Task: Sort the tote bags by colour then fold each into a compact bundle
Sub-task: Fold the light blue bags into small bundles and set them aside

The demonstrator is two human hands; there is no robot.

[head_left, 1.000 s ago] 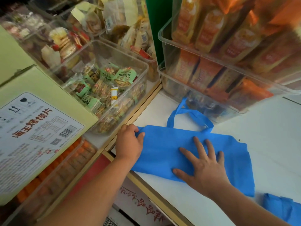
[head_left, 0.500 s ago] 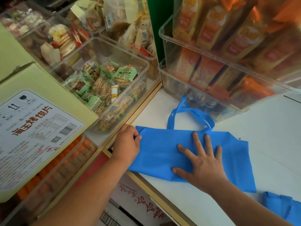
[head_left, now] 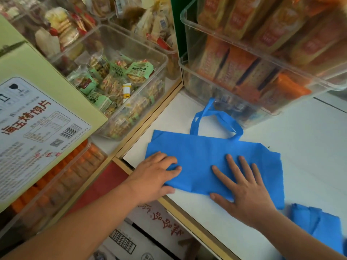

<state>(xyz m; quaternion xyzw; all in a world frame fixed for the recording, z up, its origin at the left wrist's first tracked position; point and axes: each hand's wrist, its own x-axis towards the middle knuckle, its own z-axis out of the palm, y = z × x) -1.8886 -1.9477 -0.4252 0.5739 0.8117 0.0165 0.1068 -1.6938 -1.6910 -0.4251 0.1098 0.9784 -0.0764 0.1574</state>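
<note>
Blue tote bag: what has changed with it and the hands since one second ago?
The left hand slid from the far left corner of the blue tote bag towards the person and now holds its near left edge. The right hand stays flat on the bag.

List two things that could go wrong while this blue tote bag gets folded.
1. The blue tote bag lies at the edge of the counter beside the left hand; its end might slide off.
2. Its handles stick out toward the clear bin; left loose, they could spoil a compact bundle.
</note>
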